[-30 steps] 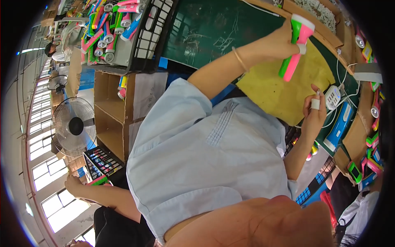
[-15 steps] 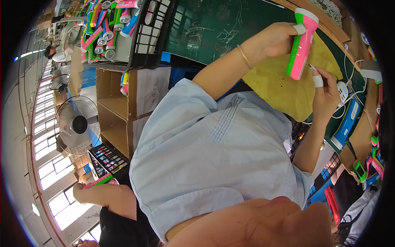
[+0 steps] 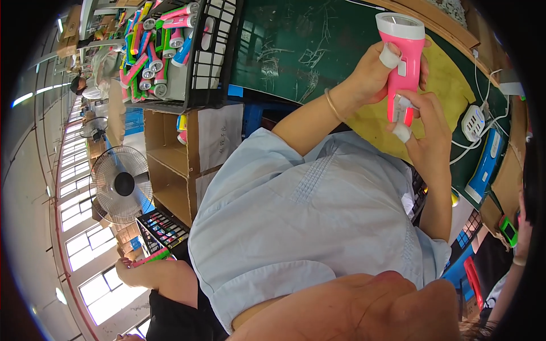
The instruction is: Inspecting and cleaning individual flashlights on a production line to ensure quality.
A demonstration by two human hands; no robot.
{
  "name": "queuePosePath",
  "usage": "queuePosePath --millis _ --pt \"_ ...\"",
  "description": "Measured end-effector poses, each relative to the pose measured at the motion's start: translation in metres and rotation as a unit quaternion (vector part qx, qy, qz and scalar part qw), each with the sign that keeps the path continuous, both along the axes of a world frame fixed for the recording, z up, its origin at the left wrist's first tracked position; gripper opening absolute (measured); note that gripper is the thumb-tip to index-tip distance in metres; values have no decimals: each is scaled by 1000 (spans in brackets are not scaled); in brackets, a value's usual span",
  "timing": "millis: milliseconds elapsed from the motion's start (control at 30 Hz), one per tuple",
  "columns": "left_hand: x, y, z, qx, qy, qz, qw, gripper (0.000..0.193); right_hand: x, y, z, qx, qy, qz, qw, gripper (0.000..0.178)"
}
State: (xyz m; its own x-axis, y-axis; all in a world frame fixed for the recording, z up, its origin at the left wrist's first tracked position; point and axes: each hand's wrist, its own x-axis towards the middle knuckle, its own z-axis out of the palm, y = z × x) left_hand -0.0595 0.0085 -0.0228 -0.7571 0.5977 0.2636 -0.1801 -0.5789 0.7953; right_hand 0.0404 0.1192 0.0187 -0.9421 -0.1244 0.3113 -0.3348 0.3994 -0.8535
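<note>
A pink flashlight [image 3: 410, 52] with a white head stands nearly upright over a yellow cloth [image 3: 455, 91]. My left hand [image 3: 372, 74], with white tape on the thumb and a bracelet at the wrist, is closed round its body below the head. At the flashlight's lower end my right hand [image 3: 427, 122] pinches it with taped thumb and finger. The pale switch faces me between the two hands. Whether the right fingers also hold something small is hidden.
A black crate [image 3: 213, 62] of colourful flashlights stands at the upper left, beside the green tabletop [image 3: 273, 40]. On the right lie a white charging block [image 3: 473, 123] with cables and a blue flashlight [image 3: 484, 167]. Another person's arm [image 3: 162, 278] shows at lower left.
The flashlight has turned, so its pink side and switch now face me. My right hand has moved left and upward from beside it to grip its lower end; a small thin piece between its fingers is no longer visible.
</note>
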Motion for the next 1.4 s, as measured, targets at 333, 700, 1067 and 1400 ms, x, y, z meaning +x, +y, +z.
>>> queuePosePath --millis 333,700,1067,1400 --pt "10 0 9 -54 -131 97 985 37 -11 9 -3 290 167 -101 937 27" --pt "5 0 -2 77 -115 2 990 67 6 0 -2 111 104 38 988 19" --pt "7 -1 -24 289 -404 -124 859 64 28 4 -18 198 300 168 918 27" --pt "27 -4 2 -54 -44 65 995 69 8 -4 -49 -32 -103 -181 978 42"
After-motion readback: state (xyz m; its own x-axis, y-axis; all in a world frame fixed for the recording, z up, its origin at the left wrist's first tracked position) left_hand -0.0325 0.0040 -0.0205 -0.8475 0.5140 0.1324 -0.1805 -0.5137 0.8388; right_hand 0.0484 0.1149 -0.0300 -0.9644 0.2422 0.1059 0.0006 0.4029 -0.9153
